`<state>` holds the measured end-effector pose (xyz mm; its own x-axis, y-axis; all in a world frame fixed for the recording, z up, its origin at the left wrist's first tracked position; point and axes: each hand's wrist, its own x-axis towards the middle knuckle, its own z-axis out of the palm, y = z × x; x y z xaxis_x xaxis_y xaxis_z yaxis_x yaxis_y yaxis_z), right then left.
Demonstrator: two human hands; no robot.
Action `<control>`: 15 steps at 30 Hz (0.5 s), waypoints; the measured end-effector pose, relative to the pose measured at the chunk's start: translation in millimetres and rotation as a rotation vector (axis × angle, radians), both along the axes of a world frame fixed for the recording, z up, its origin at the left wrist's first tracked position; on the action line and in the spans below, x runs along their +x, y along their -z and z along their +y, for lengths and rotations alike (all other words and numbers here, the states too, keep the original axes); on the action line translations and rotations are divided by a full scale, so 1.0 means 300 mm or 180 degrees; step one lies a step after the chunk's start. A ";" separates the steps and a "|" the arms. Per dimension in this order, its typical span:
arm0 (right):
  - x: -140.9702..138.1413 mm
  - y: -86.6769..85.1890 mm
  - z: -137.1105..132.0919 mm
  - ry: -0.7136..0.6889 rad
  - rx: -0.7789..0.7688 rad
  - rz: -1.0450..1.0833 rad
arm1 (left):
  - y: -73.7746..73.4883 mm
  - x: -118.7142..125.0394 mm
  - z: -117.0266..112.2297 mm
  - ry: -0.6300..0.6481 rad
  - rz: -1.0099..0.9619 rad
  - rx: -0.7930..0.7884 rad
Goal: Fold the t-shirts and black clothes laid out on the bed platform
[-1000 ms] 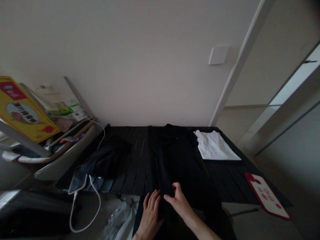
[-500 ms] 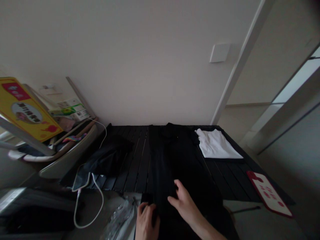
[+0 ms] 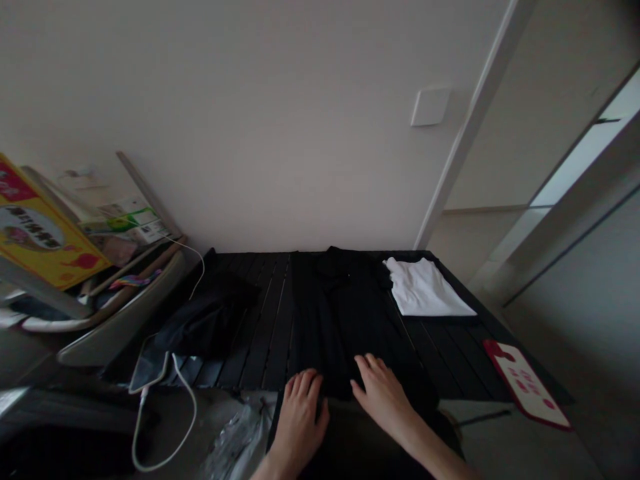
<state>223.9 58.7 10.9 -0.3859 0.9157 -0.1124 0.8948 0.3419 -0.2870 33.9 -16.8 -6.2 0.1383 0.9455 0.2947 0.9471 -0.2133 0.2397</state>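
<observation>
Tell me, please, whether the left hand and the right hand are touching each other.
Apart: the head view shows black cloth in the gap between the left hand and the right hand.

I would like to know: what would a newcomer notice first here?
Probably the folded white garment, bright on the right of the black slatted table. Then the yellow printed panel at the far left, and the left hand and right hand by the black garment, low in the middle.

Phone [image 3: 149,367] and red-edged board [image 3: 526,385], slatted black surface [image 3: 256,340]
Phone at near-left corner, white cable [image 3: 134,441] plugged in; board at near-right corner.
</observation>
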 end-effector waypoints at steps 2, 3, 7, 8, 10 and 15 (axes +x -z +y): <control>0.004 0.014 0.073 0.0031 0.0059 0.0052 | 0.005 0.007 0.123 -0.0139 -0.0034 0.0120; 0.010 0.028 0.112 0.0078 0.0075 0.0072 | 0.016 0.010 0.186 -0.0231 -0.0039 0.0142; 0.045 0.111 0.279 0.0501 0.0155 0.0085 | 0.107 0.021 0.377 -0.0559 0.0124 0.0021; 0.056 0.132 0.322 0.0635 0.0155 0.0070 | 0.136 0.023 0.401 -0.0569 0.0201 -0.0045; 0.078 0.171 0.408 0.0867 0.0123 0.0032 | 0.190 0.022 0.423 -0.0551 0.0340 -0.0154; 0.123 0.235 0.615 0.1294 0.0138 -0.0049 | 0.252 0.014 0.417 -0.0533 0.0445 -0.0131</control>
